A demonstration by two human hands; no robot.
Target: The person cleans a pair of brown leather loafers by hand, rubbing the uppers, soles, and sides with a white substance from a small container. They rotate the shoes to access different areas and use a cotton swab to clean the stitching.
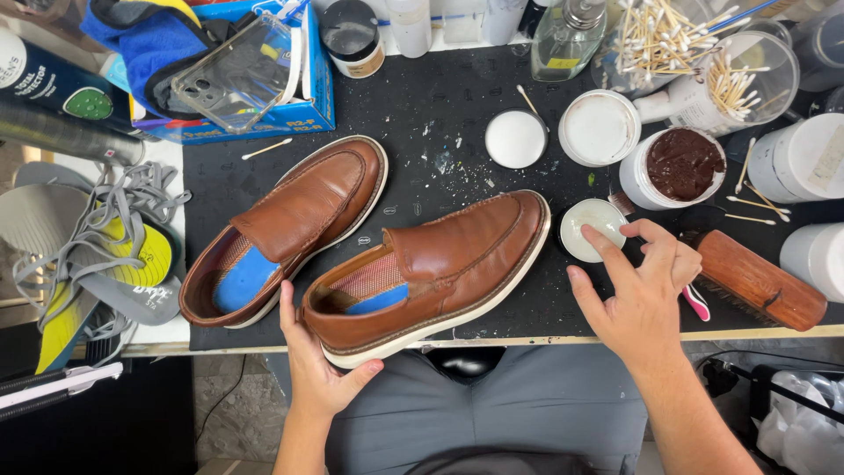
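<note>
Two brown leather loafers with white soles lie on a black mat point(440, 114). My left hand point(314, 365) cups the heel of the nearer loafer point(440, 268), thumb under its sole at the table's front edge. The other loafer point(290, 224) lies to its left, untouched. My right hand point(637, 290) reaches to a small open tin of pale cream point(587, 224) beside the nearer shoe's toe; its fingertips dip into the cream. The fingers are spread and hold nothing.
A wooden brush point(760, 281) lies right of my right hand. An open jar of brown polish point(677, 167), two white lids point(516, 139) and cups of cotton swabs point(703, 53) stand behind. A blue box point(290, 110) sits at back left; insoles and grey laces point(105, 237) lie left.
</note>
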